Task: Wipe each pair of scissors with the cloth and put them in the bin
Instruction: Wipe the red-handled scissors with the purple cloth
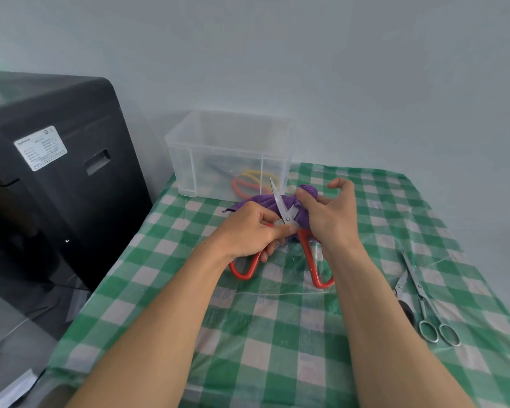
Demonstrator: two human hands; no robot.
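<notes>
The worktop (pixel 277 334) is being covered in green-and-white checks, fwiw. Orange-red handles and silver blades are being shown by the scissors (pixel 308 253), purple by the cloth (pixel 253 203), and yellow and orange loops (pixel 238 188) are being glimpsed through the clear bin (pixel 186 160).

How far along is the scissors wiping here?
Done: yellow- and orange-handled scissors lie in the clear bin. In hand: the left hand grips the opened red-handled scissors at the pivot while the right hand holds the purple cloth on one blade. Left: steel scissors and a dark-handled pair wait on the tablecloth.
</notes>
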